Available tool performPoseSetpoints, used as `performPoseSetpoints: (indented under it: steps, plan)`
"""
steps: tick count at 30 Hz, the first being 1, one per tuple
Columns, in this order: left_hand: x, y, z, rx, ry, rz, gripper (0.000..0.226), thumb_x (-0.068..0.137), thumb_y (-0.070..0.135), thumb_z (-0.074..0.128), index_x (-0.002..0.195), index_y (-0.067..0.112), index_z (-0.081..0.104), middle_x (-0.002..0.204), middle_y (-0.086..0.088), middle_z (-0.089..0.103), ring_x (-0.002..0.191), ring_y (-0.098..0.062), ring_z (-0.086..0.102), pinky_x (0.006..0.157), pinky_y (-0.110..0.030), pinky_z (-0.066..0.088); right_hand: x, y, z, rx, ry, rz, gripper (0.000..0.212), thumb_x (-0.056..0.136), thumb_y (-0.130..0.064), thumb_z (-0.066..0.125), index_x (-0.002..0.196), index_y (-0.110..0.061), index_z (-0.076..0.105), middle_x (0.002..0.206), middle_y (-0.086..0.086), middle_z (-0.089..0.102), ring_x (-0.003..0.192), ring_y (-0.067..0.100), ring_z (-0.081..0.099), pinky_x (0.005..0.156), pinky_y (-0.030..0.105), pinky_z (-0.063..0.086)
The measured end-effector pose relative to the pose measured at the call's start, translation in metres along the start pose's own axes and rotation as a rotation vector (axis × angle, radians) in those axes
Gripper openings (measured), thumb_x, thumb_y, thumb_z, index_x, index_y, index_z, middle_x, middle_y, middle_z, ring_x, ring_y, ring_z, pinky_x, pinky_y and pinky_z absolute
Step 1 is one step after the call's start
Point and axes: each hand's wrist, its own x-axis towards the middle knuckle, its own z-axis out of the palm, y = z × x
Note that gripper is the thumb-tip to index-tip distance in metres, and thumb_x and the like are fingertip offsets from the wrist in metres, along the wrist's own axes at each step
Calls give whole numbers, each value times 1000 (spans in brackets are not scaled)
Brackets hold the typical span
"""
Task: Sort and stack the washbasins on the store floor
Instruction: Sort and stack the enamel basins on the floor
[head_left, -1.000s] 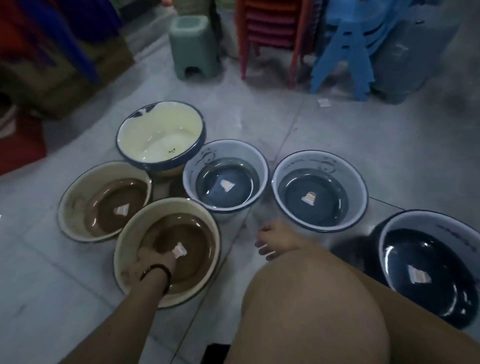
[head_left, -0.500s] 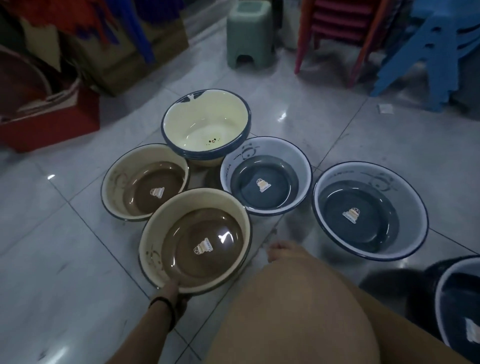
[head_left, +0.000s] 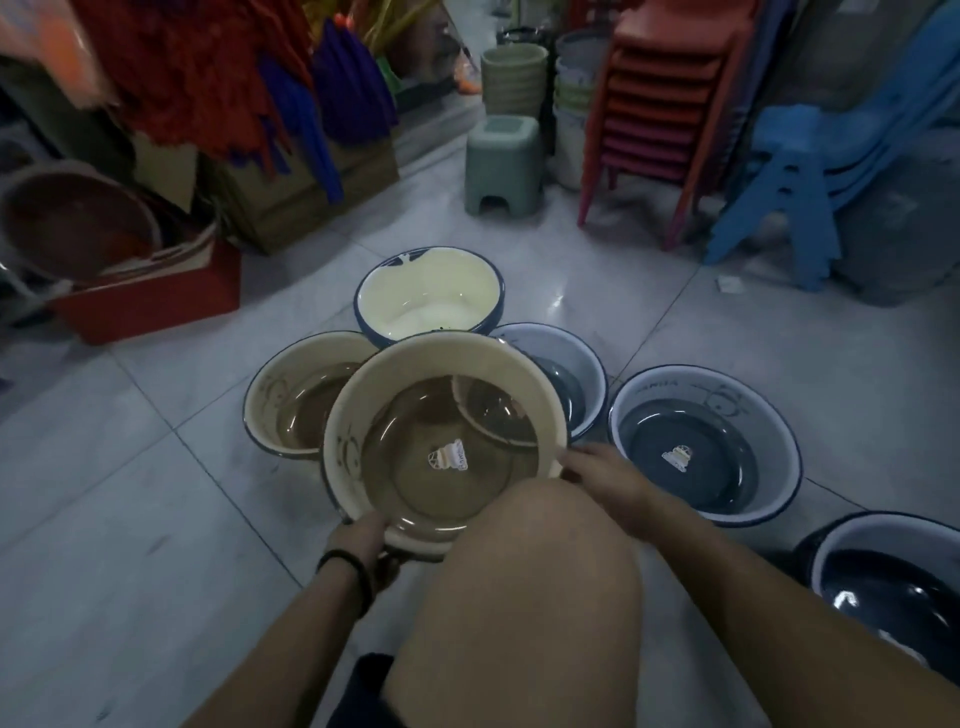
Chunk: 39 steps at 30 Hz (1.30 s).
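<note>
Shop, household-plastics type. Goods sit straight on the tiled floor (head_left: 130, 493), many of a kind. At the back: tall stack of red/orange plastic stools (head_left: 670, 104), stack of blue plastic chairs (head_left: 800, 176) beside it, nested buckets (head_left: 514, 78) behind a green step stool (head_left: 501, 156). Left side: bundle of red and purple mop heads (head_left: 208, 67) over a cardboard box (head_left: 291, 208), red crate (head_left: 156, 306) w/ more basins in it. Near-identical basins in several colours, e.g. beige washbasin (head_left: 395, 364) and grey washbasin (head_left: 727, 415), each w/ a label sticker (head_left: 448, 460) in the bottom, so it reads as stock.
</note>
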Motion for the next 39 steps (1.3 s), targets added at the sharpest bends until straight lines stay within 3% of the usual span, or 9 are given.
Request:
performPoseSetpoints:
  steps: [3, 9, 15, 20, 25, 31, 34, 36, 39]
  plan:
    - [-40, 45, 36, 52, -80, 99, 6, 94, 17, 59, 95, 11, 57, 78, -13, 63, 57, -25, 64, 37, -15, 39, -22, -18, -31, 113, 77, -45, 30, 96, -34, 72, 117, -14, 65, 98, 13, 76, 82, 30, 77, 71, 43, 64]
    - [-98, 104, 119, 150, -221, 247, 4, 98, 10, 56, 95, 8, 56, 61, -10, 58, 50, -23, 58, 31, -14, 39, -64, -16, -113, 216, 300, -85, 23, 101, -28, 66, 116, -11, 70, 97, 13, 69, 70, 30, 69, 67, 41, 57]
    - [-125, 147, 184, 571, -277, 325, 30, 103, 12, 53, 74, 3, 51, 34, -9, 51, 21, -18, 49, 25, -16, 36, -63, 23, -181, 440, 452, 36, 36, 104, -42, 59, 117, -10, 66, 94, 16, 67, 74, 34, 69, 65, 39, 56]
    - [-142, 167, 246, 795, -347, 355, 23, 98, 22, 64, 85, 2, 63, 44, -9, 58, 29, -18, 52, 39, -19, 39, -82, 22, -252, 514, 495, -15, 49, 94, -59, 68, 109, -12, 72, 95, 17, 74, 84, 37, 71, 74, 48, 64]
    - [-162, 135, 319, 832, -544, 438, 29, 92, 26, 73, 107, 1, 70, 65, -11, 66, 43, -21, 58, 44, -23, 45, -120, 50, -305, 335, 723, 39, 27, 84, -8, 71, 108, 3, 72, 92, 31, 75, 78, 45, 75, 71, 66, 64]
    - [-226, 35, 371, 865, -789, 225, 48, 80, 52, 81, 115, 29, 57, 107, -13, 62, 77, -36, 67, 64, -53, 59, -152, 73, -305, 795, 857, 18, 24, 85, 11, 63, 107, 2, 68, 78, 23, 72, 71, 38, 72, 55, 44, 62]
    - [-256, 3, 401, 685, -851, 260, 27, 92, 11, 70, 115, 14, 58, 105, -24, 70, 76, -44, 72, 70, -68, 59, -164, 75, -292, 819, 772, 26, 31, 79, 5, 76, 110, 5, 69, 80, 26, 74, 71, 41, 74, 64, 48, 63]
    - [-263, -7, 425, 543, -818, 269, 41, 85, -16, 57, 122, 3, 57, 102, -32, 72, 72, -47, 74, 61, -65, 60, -178, 80, -302, 806, 727, 62, 26, 85, -7, 78, 107, 4, 68, 84, 26, 73, 73, 42, 74, 67, 56, 64]
    - [-248, -21, 451, 589, -808, 210, 59, 79, -20, 51, 135, 0, 50, 114, -35, 69, 61, -42, 75, 48, -57, 58, -205, 102, -343, 785, 876, 88, 30, 83, -23, 81, 101, -2, 70, 91, 22, 74, 79, 41, 75, 76, 70, 61]
